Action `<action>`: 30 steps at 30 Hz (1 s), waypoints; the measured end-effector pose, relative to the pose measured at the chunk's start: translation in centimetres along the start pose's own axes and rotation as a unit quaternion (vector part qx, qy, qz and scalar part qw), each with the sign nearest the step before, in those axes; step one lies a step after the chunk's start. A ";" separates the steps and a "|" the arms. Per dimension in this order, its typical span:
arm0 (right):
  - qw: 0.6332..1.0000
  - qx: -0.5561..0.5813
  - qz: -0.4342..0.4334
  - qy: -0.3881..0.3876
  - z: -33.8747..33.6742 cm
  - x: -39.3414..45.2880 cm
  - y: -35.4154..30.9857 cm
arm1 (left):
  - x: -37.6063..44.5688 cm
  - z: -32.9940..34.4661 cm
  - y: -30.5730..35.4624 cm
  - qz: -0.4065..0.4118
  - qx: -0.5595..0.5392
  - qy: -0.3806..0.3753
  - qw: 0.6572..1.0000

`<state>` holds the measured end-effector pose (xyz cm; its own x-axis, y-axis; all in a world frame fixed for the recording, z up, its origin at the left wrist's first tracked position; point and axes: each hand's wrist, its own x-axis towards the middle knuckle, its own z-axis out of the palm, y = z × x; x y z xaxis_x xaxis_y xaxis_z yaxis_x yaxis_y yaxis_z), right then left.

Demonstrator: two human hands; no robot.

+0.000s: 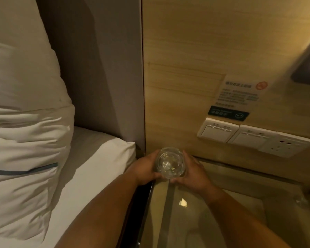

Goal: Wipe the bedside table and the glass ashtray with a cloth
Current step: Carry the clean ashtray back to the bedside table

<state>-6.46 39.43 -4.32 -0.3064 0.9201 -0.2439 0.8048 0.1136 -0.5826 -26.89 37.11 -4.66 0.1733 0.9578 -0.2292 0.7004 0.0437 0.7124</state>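
The round clear glass ashtray (169, 162) is held between both my hands at the far left corner of the bedside table (222, 221), whose top is glossy and reflective. My left hand (144, 170) grips the ashtray's left side. My right hand (193, 171) grips its right side and lower rim. I cannot tell whether the ashtray rests on the tabletop or is lifted just above it. No cloth is in view.
A bed with a white sheet (89, 176) and pillows (25, 122) lies directly left of the table. Behind the table, the wooden wall panel carries light switches (217, 130), a power socket (283, 144) and a no-smoking notice (242, 94).
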 end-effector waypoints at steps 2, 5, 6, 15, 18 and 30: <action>1.000 -0.010 -0.001 0.003 0.1 0.3 0.2 | 0.4 0.1 -0.2 0.001 0.004 0.000 1.000; 1.000 -0.015 0.003 0.007 0.2 0.7 0.6 | 0.8 0.4 -0.6 0.001 0.011 -0.002 1.000; 1.000 -0.016 0.004 0.010 0.3 0.9 0.7 | 1.0 0.5 -0.8 0.001 0.011 -0.002 1.000; 0.999 -0.031 -0.004 -0.006 0.3 1.1 1.0 | 1.0 0.3 -0.7 -0.001 0.019 -0.007 1.000; 0.999 -0.039 -0.001 -0.012 0.4 1.2 1.1 | 1.0 0.3 -0.6 -0.001 0.026 -0.007 1.000; 0.998 -0.045 0.006 -0.033 0.3 1.4 1.0 | 1.3 0.2 -0.6 -0.004 0.059 -0.007 0.998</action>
<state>-6.19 40.77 -5.47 -0.3277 0.8949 -0.3031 0.8498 0.1390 -0.5084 -26.96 38.26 -5.54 0.1759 0.9536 -0.2442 0.7789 0.0168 0.6269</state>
